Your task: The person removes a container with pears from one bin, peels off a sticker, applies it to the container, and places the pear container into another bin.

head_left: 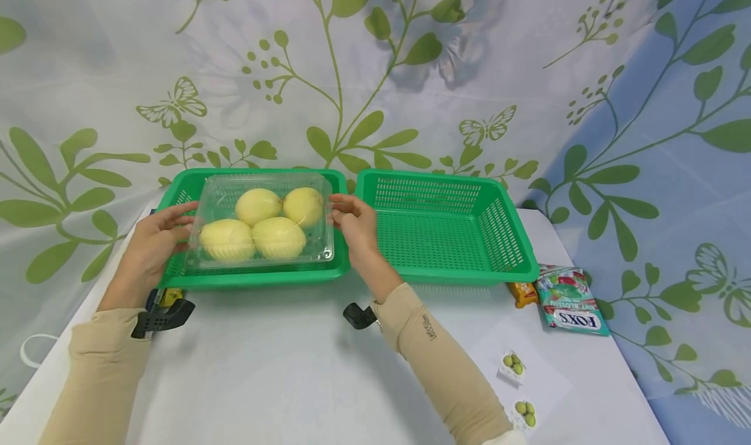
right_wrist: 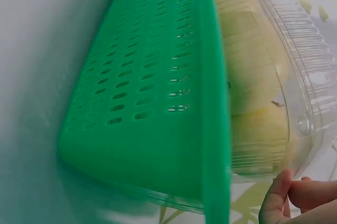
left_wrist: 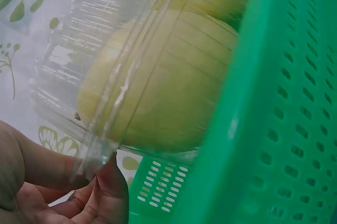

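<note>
Table: the white table (head_left: 264, 367) has a smooth, pale top that runs back to the curtain.
Room: a white curtain (head_left: 235, 73) printed with green leaves, berries and butterflies hangs behind; a bluish curtain (head_left: 663, 191) with similar sprays stands at the right.
Left basket (head_left: 264, 279): green moulded plastic, rectangular, with rounded corners, a broad smooth rim and slotted walls.
Right basket (head_left: 448, 275): similar in colour and form, just beside the first; its perforated floor and sloping slotted sides are visible.
Clear container (head_left: 223, 197): glossy rigid plastic with ribbed sides and a flanged edge, located at the opening of the left basket; whether it rests on anything below cannot be told.
Four fruits (head_left: 280, 238): rounded, smooth, pale yellow-green, lying two by two inside the clear container.
Left hand (head_left: 154, 243): thumb and fingers pinch the container's left edge.
Right hand (head_left: 360, 230): thumb and fingertips pinch the opposite edge.
Sleeves (head_left: 105, 367): beige cloth, a black mount (head_left: 164, 318) at each wrist.
Packets: a teal glossy FOX'S bag (head_left: 572, 301) and a small orange wrapper (head_left: 522, 293), near the right basket.
Paper (head_left: 545, 380): a white sheet with pictures of green fruit.
</note>
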Demonstrator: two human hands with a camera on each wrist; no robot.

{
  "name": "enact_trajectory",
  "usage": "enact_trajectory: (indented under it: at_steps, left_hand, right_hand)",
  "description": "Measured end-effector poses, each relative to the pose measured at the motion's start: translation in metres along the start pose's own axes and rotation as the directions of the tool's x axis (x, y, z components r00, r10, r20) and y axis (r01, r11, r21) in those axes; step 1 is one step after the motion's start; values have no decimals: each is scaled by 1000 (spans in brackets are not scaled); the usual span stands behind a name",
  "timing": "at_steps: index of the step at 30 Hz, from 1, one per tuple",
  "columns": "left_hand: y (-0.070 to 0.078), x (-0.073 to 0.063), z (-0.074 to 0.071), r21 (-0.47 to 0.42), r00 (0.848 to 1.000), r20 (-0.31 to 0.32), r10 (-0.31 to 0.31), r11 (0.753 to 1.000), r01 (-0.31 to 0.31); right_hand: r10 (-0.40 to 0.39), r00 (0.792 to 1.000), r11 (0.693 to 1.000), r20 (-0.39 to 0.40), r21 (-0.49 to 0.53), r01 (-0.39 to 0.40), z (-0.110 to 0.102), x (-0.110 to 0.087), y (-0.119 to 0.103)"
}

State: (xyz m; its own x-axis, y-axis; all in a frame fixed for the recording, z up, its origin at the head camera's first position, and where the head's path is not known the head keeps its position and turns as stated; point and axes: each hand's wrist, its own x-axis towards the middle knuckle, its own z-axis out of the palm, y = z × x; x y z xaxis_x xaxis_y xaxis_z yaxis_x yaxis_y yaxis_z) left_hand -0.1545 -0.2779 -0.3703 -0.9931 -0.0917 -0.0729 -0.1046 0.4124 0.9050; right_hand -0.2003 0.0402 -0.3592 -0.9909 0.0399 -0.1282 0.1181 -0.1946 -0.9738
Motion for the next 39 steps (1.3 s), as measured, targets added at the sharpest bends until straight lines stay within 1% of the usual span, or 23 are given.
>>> enact_trajectory:
  at_steps: [4, 8, 11, 16, 19, 22, 26, 29, 34, 39]
  left_hand:
    - [3, -2, -1, -77, 1000, 1, -4, 997, 4]
    - [5, -4, -2, -176, 1000, 6, 3, 984, -1]
    - [5, -6, -2, -213, 1000, 15, 9, 977, -6]
    - [5, -8, -2, -240, 1000, 25, 19, 971, -12]
    - [6, -8, -2, -251, 999, 36, 31, 968, -21]
    - [7, -8, -3, -307, 997, 61, 49, 951, -28]
    - [10, -7, -4, -411, 992, 96, 80, 911, -34]
    - [11, -7, -4, -444, 990, 103, 93, 895, -38]
    - [10, -10, -4, -472, 991, 104, 82, 881, -23]
    - [9, -12, -4, -489, 989, 113, 92, 872, -25]
  right_hand:
    - [25, 1000, 998, 9, 52, -25, -2, -2, -5]
    - [41, 999, 996, 22, 77, -43, -3, -3, -8]
    - [53, 998, 995, 27, 82, -55, -5, -5, -9]
    - [65, 997, 994, 34, 84, -67, -7, -7, -10]
    - [58, 997, 994, 43, 86, -62, -10, -9, -13]
    - [47, 998, 994, 46, 93, -51, -13, -12, -17]
    - [46, 998, 993, 43, 103, -51, -17, -14, -22]
    - [50, 998, 993, 41, 104, -54, -19, -16, -23]
    - [54, 997, 993, 49, 99, -58, -20, -17, -22]
    - [58, 997, 993, 49, 100, -63, -21, -18, -21]
